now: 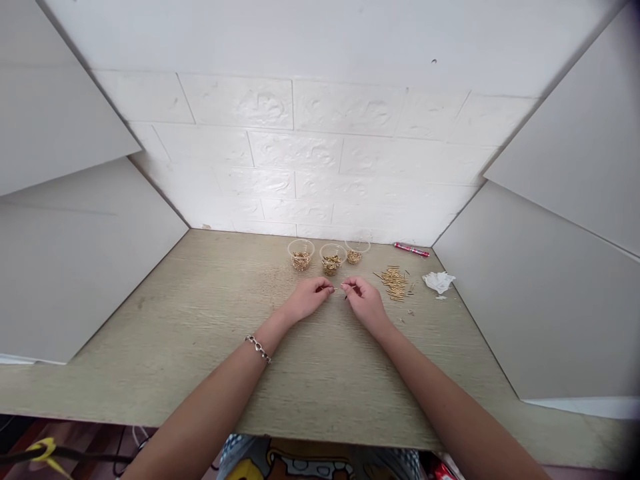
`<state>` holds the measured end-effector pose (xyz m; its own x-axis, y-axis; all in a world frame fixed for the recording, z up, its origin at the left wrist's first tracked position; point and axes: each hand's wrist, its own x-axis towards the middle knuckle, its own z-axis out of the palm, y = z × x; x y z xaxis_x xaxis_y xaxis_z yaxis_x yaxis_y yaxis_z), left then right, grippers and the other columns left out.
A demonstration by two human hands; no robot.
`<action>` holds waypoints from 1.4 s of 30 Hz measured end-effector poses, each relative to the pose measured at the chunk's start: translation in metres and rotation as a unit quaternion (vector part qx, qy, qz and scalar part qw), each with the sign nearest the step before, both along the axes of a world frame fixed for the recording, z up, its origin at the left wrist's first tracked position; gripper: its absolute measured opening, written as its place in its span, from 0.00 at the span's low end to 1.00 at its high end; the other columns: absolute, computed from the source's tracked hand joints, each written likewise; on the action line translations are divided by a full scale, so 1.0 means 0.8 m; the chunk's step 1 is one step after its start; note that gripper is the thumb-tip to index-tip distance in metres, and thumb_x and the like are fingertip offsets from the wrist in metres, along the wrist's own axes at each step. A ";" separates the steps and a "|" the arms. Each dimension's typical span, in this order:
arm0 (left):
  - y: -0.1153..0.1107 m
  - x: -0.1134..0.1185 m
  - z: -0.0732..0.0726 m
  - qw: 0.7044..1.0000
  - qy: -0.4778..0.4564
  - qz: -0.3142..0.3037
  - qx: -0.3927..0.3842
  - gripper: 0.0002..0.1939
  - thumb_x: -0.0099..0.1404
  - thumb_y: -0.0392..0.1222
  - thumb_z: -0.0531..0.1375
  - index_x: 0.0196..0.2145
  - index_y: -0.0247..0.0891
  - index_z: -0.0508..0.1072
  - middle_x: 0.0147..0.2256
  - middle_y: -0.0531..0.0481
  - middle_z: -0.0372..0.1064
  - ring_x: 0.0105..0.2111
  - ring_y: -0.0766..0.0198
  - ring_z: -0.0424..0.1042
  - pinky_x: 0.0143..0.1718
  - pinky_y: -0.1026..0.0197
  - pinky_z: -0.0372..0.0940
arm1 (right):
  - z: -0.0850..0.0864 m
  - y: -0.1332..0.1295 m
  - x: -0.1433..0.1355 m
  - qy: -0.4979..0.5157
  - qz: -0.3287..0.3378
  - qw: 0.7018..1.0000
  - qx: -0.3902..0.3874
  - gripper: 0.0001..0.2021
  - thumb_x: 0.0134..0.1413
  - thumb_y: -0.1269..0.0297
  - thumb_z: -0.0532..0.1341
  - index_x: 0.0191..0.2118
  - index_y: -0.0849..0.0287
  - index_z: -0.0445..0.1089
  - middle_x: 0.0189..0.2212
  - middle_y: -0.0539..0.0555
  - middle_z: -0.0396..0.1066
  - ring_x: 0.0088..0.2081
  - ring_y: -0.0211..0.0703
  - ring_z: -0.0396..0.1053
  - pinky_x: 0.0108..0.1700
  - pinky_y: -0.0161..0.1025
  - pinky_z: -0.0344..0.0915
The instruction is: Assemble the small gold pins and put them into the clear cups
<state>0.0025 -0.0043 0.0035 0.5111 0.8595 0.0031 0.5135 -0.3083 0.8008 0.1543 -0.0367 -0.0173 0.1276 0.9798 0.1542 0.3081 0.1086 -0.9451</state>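
Observation:
Over the middle of the table, my left hand [307, 298] is closed in a pinch on a thin gold-coloured pin [336, 289], whose end points toward the other hand. My right hand [365, 301] faces it a short gap away, thumb and fingers pressed together. A tiny piece and a dark tip show at its fingertips, too small to name. Just beyond the hands stand three clear plastic cups: a left cup [301, 259], a middle cup [332, 261] and a right cup [354, 257], each with small gold-coloured parts inside.
Right of my right hand lies a pile of gold-coloured pins [395, 284], with a few loose bits nearer me. A crumpled white tissue [438, 281] and a red wrapped stick [411, 250] lie farther right. Tiny parts [277, 283] are scattered at left. White panels and a brick-patterned wall enclose the table.

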 end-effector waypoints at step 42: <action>0.001 0.002 -0.003 1.000 0.013 0.014 0.018 0.12 0.57 0.44 0.48 0.28 0.36 0.68 0.23 0.53 0.67 0.26 0.66 0.64 0.29 0.65 0.57 | 0.001 -0.003 0.004 -0.182 0.045 0.981 0.038 0.07 0.46 0.66 0.52 0.27 0.59 0.66 0.22 0.49 0.66 0.24 0.34 0.59 0.28 0.32 0.55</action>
<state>0.0037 -0.0034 0.0010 0.4878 0.8727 0.0208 0.5432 -0.3221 0.7754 0.1577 -0.0392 -0.0168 -0.0354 0.9682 0.2476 0.6105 0.2171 -0.7617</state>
